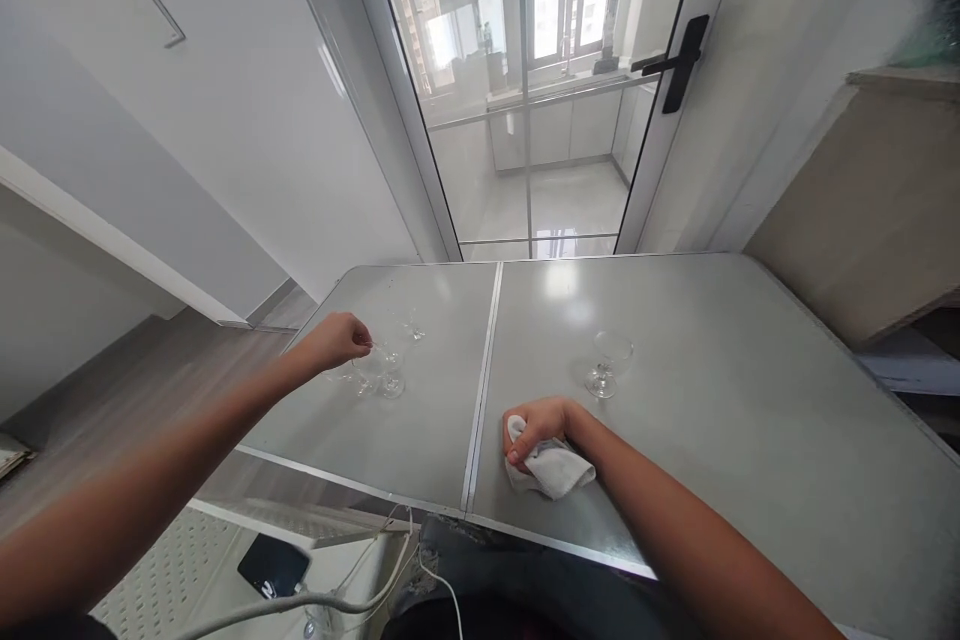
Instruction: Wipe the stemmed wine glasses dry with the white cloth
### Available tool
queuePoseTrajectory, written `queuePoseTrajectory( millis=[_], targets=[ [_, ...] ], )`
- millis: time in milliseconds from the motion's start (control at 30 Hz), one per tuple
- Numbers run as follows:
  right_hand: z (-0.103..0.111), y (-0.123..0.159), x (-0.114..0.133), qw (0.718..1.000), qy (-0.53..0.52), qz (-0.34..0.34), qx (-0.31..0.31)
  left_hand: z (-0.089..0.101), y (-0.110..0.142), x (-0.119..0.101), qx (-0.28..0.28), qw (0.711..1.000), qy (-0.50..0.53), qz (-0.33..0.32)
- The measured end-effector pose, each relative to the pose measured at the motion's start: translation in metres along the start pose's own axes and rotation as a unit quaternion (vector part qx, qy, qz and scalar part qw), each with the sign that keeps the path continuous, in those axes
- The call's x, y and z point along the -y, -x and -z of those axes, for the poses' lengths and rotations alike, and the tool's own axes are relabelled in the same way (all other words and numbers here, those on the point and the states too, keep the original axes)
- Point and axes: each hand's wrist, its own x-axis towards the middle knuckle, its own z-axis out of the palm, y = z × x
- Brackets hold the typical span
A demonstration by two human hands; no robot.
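My right hand point(537, 430) is closed around a white cloth point(559, 471), low over the near part of the table, right of its centre seam. On the left half, my left hand point(339, 340) reaches out with its fingertips pinched at the rim of a transparent stemmed glass point(391, 382). Several similar glasses stand close together there, and their outlines overlap, so I cannot tell them fully apart. One glass point(415, 331) of that group sits farther back. Alone on the right half, beyond my right hand, stands another short-stemmed glass point(602, 378).
The grey-green table point(697, 360) has a pale seam point(484, 375) and metal edging. Behind it is a glass door with a black handle point(681, 65). Below the near edge are a white perforated seat point(169, 560), a dark device point(274, 565) and a white cable point(330, 602).
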Motion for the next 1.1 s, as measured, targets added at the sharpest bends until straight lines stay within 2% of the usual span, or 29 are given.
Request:
queuePoseTrajectory(
  millis=[233, 467, 700, 933, 1100],
  targets=[
    [0.002, 0.0, -0.004, 1.0, 0.001, 0.007, 0.0, -0.004, -0.02, 0.02, 0.015, 0.999, 0.033, 0.003],
    [-0.002, 0.001, 0.001, 1.0, -0.008, 0.011, 0.006, -0.01, -0.034, 0.025, 0.022, 0.999, 0.016, -0.018],
    [-0.005, 0.002, 0.008, 1.0, -0.009, 0.007, 0.01, -0.015, -0.038, 0.026, 0.025, 0.999, 0.01, -0.019],
    [-0.005, 0.002, 0.008, 1.0, -0.01, 0.002, 0.003, -0.016, -0.039, 0.031, 0.044, 0.999, 0.008, -0.001],
    [-0.004, 0.001, 0.005, 1.0, -0.011, -0.005, -0.003, -0.014, -0.039, 0.033, 0.038, 0.999, -0.01, -0.003]
  ],
)
